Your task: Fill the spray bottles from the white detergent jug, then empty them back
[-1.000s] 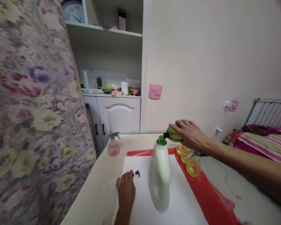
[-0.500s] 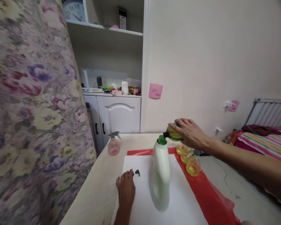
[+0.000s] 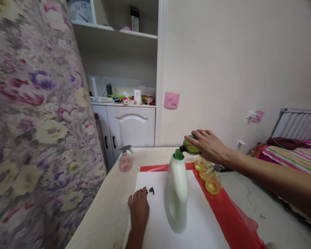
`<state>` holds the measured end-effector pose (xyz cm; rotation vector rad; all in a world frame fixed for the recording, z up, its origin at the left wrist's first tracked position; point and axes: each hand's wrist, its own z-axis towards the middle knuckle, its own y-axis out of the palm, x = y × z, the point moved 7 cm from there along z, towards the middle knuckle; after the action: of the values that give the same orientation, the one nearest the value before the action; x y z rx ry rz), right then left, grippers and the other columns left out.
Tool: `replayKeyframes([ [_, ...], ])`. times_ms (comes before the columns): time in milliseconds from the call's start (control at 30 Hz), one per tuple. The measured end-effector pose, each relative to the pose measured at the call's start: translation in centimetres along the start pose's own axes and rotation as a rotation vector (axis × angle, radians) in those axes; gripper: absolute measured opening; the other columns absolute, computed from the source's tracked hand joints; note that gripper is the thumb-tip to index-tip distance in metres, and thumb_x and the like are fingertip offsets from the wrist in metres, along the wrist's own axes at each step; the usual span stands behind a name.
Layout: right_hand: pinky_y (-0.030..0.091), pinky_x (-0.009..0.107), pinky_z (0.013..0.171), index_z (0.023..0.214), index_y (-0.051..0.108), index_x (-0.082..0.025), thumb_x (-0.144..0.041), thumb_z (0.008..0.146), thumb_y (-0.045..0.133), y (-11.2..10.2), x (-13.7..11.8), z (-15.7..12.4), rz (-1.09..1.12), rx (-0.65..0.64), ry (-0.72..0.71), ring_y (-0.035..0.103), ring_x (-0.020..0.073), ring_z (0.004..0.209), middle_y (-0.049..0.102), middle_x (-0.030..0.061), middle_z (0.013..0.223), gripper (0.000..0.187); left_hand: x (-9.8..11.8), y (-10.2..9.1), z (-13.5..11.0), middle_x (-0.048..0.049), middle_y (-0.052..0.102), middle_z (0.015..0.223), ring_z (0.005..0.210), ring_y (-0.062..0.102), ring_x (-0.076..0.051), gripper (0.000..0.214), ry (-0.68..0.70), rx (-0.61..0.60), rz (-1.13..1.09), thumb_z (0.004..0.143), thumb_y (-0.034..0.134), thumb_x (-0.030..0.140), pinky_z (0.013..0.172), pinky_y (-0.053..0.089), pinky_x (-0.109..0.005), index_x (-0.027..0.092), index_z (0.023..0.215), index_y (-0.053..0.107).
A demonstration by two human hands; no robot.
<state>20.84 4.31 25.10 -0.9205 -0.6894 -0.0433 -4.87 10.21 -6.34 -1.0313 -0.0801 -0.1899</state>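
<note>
My right hand (image 3: 209, 147) is closed around a green bottle (image 3: 191, 147), tipped nearly sideways with its black neck pointing left. The neck is at the green spout (image 3: 178, 154) in the mouth of a large pale green detergent jug (image 3: 176, 197), which stands upright on a white sheet. A flow of liquid is too small to make out. Low on the left, my left hand (image 3: 139, 209) has its fingers curled over a pump dispenser top (image 3: 151, 191); the black nozzle sticks out to the right and the thin tube to the left.
A pink spray bottle (image 3: 125, 160) stands on the table's (image 3: 103, 204) left side. Several yellow spray bottles (image 3: 213, 182) stand in a row on the right, on red plastic sheeting (image 3: 217, 207) beneath the white sheet (image 3: 199, 221). A floral curtain (image 3: 41, 121) hangs at the left.
Hardly anything differs: the whole view has shifted very slightly. Both hands, the tipped bottle and the jug keep the same places relative to each other.
</note>
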Motion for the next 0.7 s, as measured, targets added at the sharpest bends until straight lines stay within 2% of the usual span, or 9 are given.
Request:
replayKeyframes([
  [433, 0.035, 0.039, 0.088, 0.134, 0.041, -0.023, -0.005, 0.072, 0.06, -0.6, -0.3, 0.4, -0.021, 0.002, -0.046, 0.047, 0.0304, 0.113, 0.055, 0.0135, 0.123, 0.067, 0.0, 0.3, 0.0, -0.0097, 0.065, 0.117, 0.111, 0.055, -0.021, 0.046, 0.012, 0.015, 0.007, 0.086, 0.039, 0.001, 0.103, 0.025, -0.043, 0.02, 0.123, 0.059],
  [700, 0.033, 0.038, 0.086, 0.133, 0.042, -0.024, -0.001, 0.066, 0.061, -1.2, -0.7, 0.7, -0.07, -0.005, -0.086, 0.046, 0.0307, 0.112, 0.056, 0.0129, 0.118, 0.073, -0.1, 0.5, 0.0, -0.0106, 0.065, 0.117, 0.112, 0.055, -0.022, 0.045, 0.007, 0.011, -0.002, 0.087, 0.039, 0.001, 0.103, 0.026, -0.045, 0.018, 0.124, 0.058],
])
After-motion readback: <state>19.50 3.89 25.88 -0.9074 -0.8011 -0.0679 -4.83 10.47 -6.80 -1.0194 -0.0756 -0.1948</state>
